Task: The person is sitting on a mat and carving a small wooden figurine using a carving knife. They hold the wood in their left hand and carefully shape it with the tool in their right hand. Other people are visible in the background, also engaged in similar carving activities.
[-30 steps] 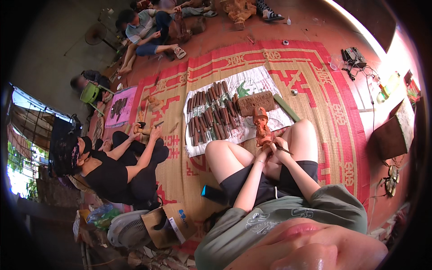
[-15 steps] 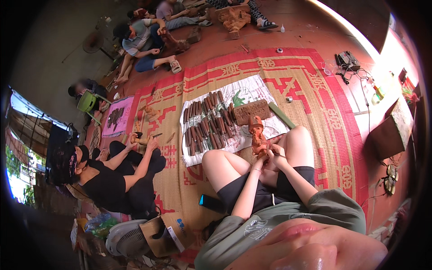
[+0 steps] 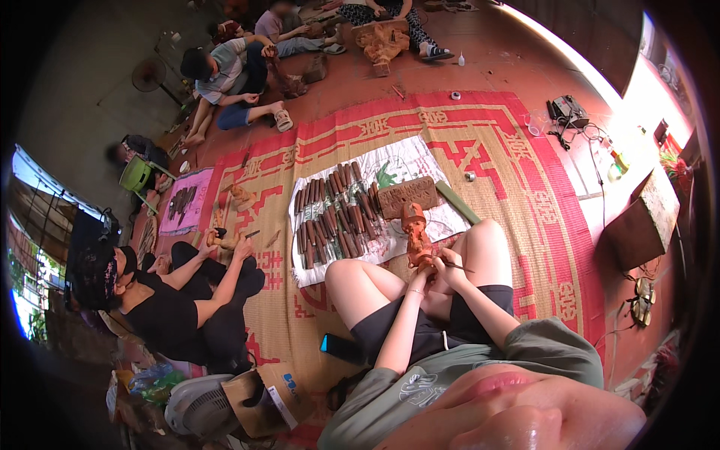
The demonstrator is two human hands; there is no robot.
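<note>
1. At far left I see crumpled blue and green plastic bags (image 3: 157, 384); what they hold, if anything, I cannot make out.
2. Past a grey fan (image 3: 196, 409) sits an open brown cardboard box (image 3: 281, 394). Something dark shows at its mouth, too dim for me to identify.
3. Farther along, a white printed cloth (image 3: 409, 154) bears rows of slim tools with brown wooden handles (image 3: 322, 226), with a rectangular carved brown wooden block (image 3: 407, 197) toward its right side.
4. Just below that block, in front of the person's lap, is the reddish-brown carved wooden figure (image 3: 415, 232). Relief already runs along it, so I judge the main shaping done; how much finer work is left, I cannot tell from here.
5. The left hand (image 3: 422, 279) is closed around the figure's near end.
6. The right hand (image 3: 453, 274), beside it, has its fingers pinched on a thin dark tool (image 3: 461, 268). Whether the tip touches wood, I cannot tell.
</note>
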